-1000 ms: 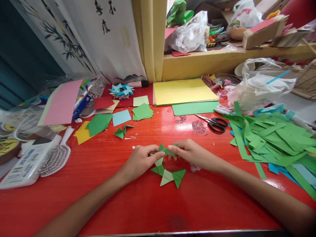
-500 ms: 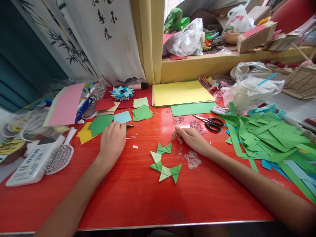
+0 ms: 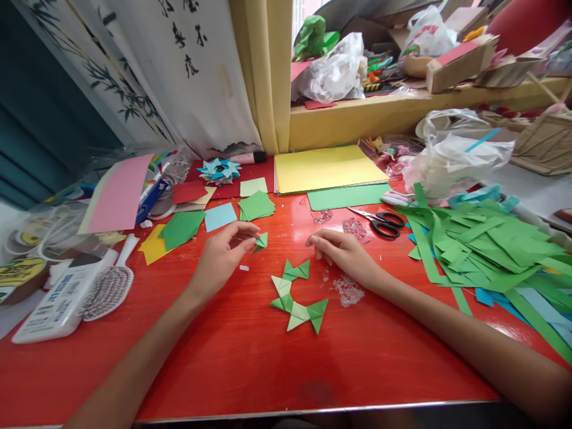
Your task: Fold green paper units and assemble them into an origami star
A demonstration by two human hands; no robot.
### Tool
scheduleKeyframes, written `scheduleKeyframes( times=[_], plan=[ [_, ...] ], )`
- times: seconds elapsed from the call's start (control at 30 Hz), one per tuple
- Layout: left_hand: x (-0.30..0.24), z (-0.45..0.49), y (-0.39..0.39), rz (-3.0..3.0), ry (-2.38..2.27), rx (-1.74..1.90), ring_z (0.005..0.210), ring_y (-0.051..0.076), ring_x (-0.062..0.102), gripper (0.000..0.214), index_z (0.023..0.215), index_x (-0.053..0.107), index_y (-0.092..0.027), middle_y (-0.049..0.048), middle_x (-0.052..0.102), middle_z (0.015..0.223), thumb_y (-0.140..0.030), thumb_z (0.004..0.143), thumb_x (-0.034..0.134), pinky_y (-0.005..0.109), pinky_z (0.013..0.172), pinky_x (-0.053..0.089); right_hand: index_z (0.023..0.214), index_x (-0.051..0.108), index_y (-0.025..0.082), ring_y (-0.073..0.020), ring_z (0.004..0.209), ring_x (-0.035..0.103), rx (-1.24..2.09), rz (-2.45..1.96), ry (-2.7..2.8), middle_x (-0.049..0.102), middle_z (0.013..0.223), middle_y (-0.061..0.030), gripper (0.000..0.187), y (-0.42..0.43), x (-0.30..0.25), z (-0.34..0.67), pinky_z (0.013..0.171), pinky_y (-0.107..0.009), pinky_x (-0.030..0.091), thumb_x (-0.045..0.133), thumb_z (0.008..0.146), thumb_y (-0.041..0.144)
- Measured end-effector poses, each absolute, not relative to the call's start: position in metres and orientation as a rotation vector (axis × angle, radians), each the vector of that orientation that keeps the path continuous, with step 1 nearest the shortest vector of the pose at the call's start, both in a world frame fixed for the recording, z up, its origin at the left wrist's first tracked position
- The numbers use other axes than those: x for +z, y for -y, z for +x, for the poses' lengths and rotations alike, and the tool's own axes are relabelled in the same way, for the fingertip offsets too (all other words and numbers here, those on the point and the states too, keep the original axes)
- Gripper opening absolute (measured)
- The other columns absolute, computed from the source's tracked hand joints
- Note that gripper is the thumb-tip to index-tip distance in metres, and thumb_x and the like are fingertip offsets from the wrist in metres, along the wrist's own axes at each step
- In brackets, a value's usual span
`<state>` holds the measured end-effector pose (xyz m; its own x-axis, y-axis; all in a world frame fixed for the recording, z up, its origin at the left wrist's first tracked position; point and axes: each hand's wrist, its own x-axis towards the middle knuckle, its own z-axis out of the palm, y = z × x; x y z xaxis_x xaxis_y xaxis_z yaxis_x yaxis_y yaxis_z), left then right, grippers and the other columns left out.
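A small folded green paper piece (image 3: 261, 241) is pinched between the thumb and fingers of my left hand (image 3: 227, 250), raised over the red table. My right hand (image 3: 337, 247) hovers to the right with its fingers curled and bunched; whether anything sits between them I cannot make out. Below and between my hands lies a curved chain of folded paper (image 3: 299, 313), with dark and pale green pointed pieces joined together. Just beyond my left hand are a stack of green paper squares (image 3: 257, 205) and a light blue square (image 3: 220, 217).
Black-handled scissors (image 3: 386, 224) lie beyond my right hand. A heap of green paper strips (image 3: 482, 247) spreads at the right. Yellow sheets (image 3: 328, 169) and a blue paper ring (image 3: 220, 171) lie at the back. A hairbrush (image 3: 109, 286) and white container (image 3: 62, 304) stand left.
My left hand has moved right and turned, bringing the green folded piece into clearer view. My right hand has shifted slightly left. The chain on the table stays put.
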<state>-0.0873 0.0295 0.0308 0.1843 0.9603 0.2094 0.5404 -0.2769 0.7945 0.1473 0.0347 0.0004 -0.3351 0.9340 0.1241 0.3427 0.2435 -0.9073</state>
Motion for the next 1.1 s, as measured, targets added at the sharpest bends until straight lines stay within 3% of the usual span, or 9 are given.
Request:
scheduleKeyframes(
  times=[0.1, 0.2, 0.4, 0.5, 0.6, 0.7, 0.8, 0.97, 1.1],
  plan=[
    [0.026, -0.076, -0.022, 1.812, -1.25, 0.994, 0.082, 0.014, 0.057, 0.017, 0.091, 0.055, -0.017, 0.0042, 0.059, 0.093, -0.028, 0.079, 0.05, 0.027, 0.073, 0.047, 0.1, 0.052, 0.017, -0.0073, 0.053, 0.046, 1.308, -1.023, 1.762, 0.054, 0.072, 0.0011, 0.03, -0.023, 0.002, 0.138, 0.05, -0.021, 0.037, 0.048, 0.081, 0.04],
    [0.021, -0.069, -0.015, 1.807, -1.165, 0.981, 0.083, 0.014, 0.056, 0.014, 0.09, 0.055, -0.018, 0.0033, 0.057, 0.091, -0.026, 0.079, 0.051, 0.026, 0.074, 0.047, 0.106, 0.048, 0.019, -0.0072, 0.055, 0.05, 1.482, -0.928, 1.682, 0.055, 0.081, -0.0007, 0.034, -0.015, 0.0, 0.13, 0.054, -0.022, 0.041, 0.053, 0.079, 0.038],
    [0.019, -0.061, -0.005, 2.014, -1.172, 0.845, 0.081, 0.012, 0.053, 0.013, 0.093, 0.054, -0.021, 0.0013, 0.055, 0.091, -0.025, 0.082, 0.048, 0.025, 0.075, 0.043, 0.098, 0.054, 0.019, -0.0091, 0.06, 0.054, 1.551, -0.912, 1.603, 0.056, 0.071, 0.0003, 0.023, -0.008, -0.001, 0.125, 0.054, -0.021, 0.042, 0.052, 0.08, 0.033],
    [0.013, -0.06, -0.006, 2.133, -1.279, 0.766, 0.09, 0.016, 0.049, 0.026, 0.105, 0.05, -0.023, 0.0031, 0.05, 0.1, -0.032, 0.08, 0.051, 0.03, 0.082, 0.04, 0.091, 0.055, 0.018, -0.0084, 0.057, 0.054, 1.502, -0.949, 1.55, 0.057, 0.072, -0.0001, 0.017, -0.01, -0.001, 0.127, 0.055, -0.022, 0.043, 0.05, 0.081, 0.031],
    [0.005, -0.059, -0.007, 2.253, -1.32, 0.631, 0.103, 0.021, 0.042, 0.04, 0.111, 0.047, -0.024, 0.0049, 0.047, 0.109, -0.04, 0.075, 0.056, 0.037, 0.091, 0.034, 0.095, 0.053, 0.019, -0.0094, 0.054, 0.055, 1.475, -1.003, 1.375, 0.058, 0.073, 0.0001, 0.021, -0.017, -0.004, 0.13, 0.052, -0.023, 0.044, 0.05, 0.08, 0.032],
    [0.001, -0.057, -0.006, 2.285, -1.3, 0.53, 0.107, 0.023, 0.038, 0.035, 0.102, 0.05, -0.023, 0.005, 0.045, 0.113, -0.038, 0.072, 0.058, 0.039, 0.092, 0.031, 0.097, 0.053, 0.019, -0.0103, 0.058, 0.056, 1.437, -1.053, 1.247, 0.058, 0.075, 0.0004, 0.025, -0.024, -0.006, 0.133, 0.053, -0.023, 0.044, 0.054, 0.076, 0.032],
    [0.002, -0.057, -0.004, 2.156, -1.294, 0.548, 0.1, 0.02, 0.041, 0.024, 0.091, 0.048, -0.02, 0.0042, 0.048, 0.106, -0.032, 0.072, 0.058, 0.035, 0.086, 0.035, 0.089, 0.056, 0.018, -0.0067, 0.051, 0.047, 1.404, -1.07, 1.262, 0.053, 0.066, 0.0035, 0.019, -0.027, -0.007, 0.135, 0.049, -0.021, 0.038, 0.057, 0.074, 0.029],
    [0.003, -0.059, -0.007, 1.703, -1.273, 0.671, 0.063, 0.01, 0.046, 0.02, 0.089, 0.043, -0.02, -0.0011, 0.05, 0.081, -0.028, 0.075, 0.054, 0.022, 0.056, 0.038, 0.086, 0.058, 0.016, -0.0054, 0.049, 0.039, 1.407, -1.063, 1.34, 0.046, 0.06, 0.0047, 0.02, -0.031, -0.009, 0.137, 0.045, -0.019, 0.031, 0.058, 0.075, 0.032],
    [0.006, -0.06, -0.012, 1.526, -1.224, 0.892, 0.071, 0.01, 0.049, 0.03, 0.099, 0.046, -0.021, -0.0003, 0.05, 0.087, -0.025, 0.073, 0.058, 0.02, 0.059, 0.039, 0.097, 0.054, 0.018, -0.0062, 0.05, 0.043, 1.398, -1.057, 1.394, 0.052, 0.066, 0.003, 0.026, -0.033, -0.007, 0.141, 0.046, -0.019, 0.033, 0.057, 0.076, 0.034]
  ],
)
